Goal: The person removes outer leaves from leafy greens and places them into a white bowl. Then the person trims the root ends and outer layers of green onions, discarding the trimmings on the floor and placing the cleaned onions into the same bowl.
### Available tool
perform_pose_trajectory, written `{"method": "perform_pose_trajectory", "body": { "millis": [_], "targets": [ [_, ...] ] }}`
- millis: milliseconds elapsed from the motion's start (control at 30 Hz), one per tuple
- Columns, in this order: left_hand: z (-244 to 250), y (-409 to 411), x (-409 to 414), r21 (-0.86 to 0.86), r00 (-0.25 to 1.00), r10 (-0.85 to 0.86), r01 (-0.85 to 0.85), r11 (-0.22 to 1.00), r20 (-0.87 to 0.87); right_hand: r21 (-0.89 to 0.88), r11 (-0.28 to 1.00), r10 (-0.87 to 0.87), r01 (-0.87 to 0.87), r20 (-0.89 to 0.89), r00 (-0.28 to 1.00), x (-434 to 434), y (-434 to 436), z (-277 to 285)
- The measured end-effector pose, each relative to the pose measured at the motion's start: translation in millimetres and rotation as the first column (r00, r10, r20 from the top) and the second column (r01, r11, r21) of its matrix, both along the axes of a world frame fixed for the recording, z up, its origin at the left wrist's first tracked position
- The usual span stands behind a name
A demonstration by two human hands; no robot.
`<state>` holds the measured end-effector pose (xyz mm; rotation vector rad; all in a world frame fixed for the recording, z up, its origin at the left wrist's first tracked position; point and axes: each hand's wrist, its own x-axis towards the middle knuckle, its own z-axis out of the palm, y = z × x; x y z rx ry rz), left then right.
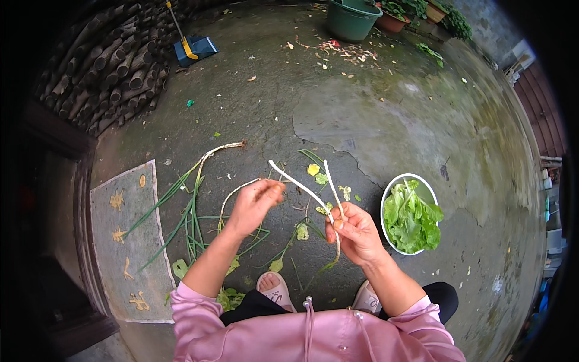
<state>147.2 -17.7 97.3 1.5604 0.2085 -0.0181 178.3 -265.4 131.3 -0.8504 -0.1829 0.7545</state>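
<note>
My right hand (355,233) grips two peeled white scallion stalks (302,185) between thumb and fingers. The longer one curves up to the left, and its green end hangs below the hand. To its left is my left hand (257,206), thumb and fingers drawn together; whether a small shred is pinched there cannot be told. Behind that hand lies an unpeeled scallion (227,199), partly hidden by it. Further left, a bunch of scallions (199,169) with roots and long green leaves rests on the concrete, its leaf tips over a mat.
A white bowl (383,212) of leafy greens (411,219) stands right of my right hand. Leaf scraps (302,231) litter the ground by my slippers (278,292). The lettered mat (131,271) lies left. Farther off are a dustpan (194,50), stacked logs (108,63) and a green bucket (350,22).
</note>
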Motion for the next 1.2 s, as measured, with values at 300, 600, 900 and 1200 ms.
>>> {"method": "perform_pose_trajectory", "body": {
  "millis": [300, 600, 900, 1200],
  "targets": [
    [56.2, -58.8, -9.9, -0.317, 1.0, 0.028, -0.028, 0.948, -0.005, -0.118, 0.992, -0.029, 0.048, 0.164, 0.986, -11.7, 8.9, -1.7],
    [70.1, -65.9, -21.6, -0.049, 0.997, 0.014, -0.01, 0.999, 0.079, -0.246, 0.962, -0.074, 0.117, 0.178, 0.981, -8.1, 15.5, 5.7],
    [77.4, -55.7, -12.0, -0.397, 0.988, 0.152, -0.131, 0.909, 0.021, -0.143, 0.989, -0.037, 0.046, 0.067, 0.997, -8.9, 12.6, 1.3],
    [110.2, 60.0, 0.6, -0.581, 0.774, 0.544, -0.292, 0.76, 0.323, -0.058, 0.998, -0.018, 0.019, 0.02, 1.0, 0.4, -5.6, -14.6]
  ]
}}
